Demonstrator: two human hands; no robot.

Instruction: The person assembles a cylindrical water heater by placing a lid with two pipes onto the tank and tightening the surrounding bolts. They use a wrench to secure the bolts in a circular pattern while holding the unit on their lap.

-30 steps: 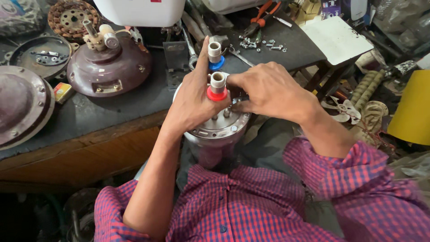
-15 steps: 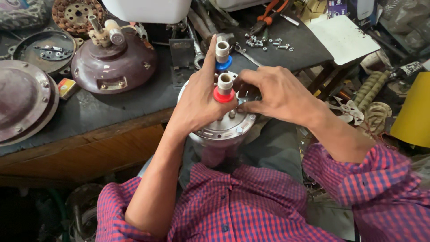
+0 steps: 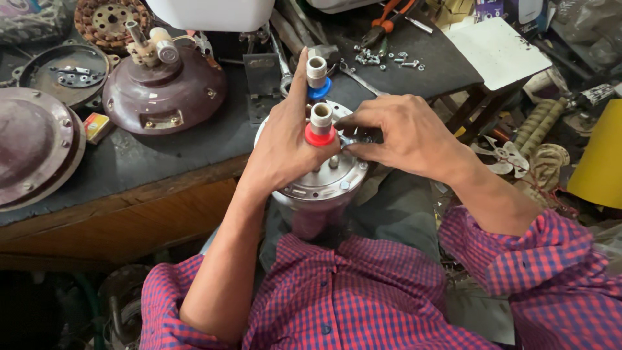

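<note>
1. Our left hand [image 3: 285, 152] is wrapped around the top of the metal canister [image 3: 317, 188], fingers closed on its lid, thumb raised beside the blue-collared fitting [image 3: 317, 76].
2. Our right hand [image 3: 395, 133] pinches something small at the lid edge, just beside the red-collared fitting [image 3: 320, 124]; we can't tell what it is.
3. The canister sits upright in our lap, against the edge of the dark surface [image 3: 194, 155].
4. On the surface: maroon dome housing [image 3: 165, 91], loose screws [image 3: 382, 59], orange-handled pliers [image 3: 389, 16].
</note>
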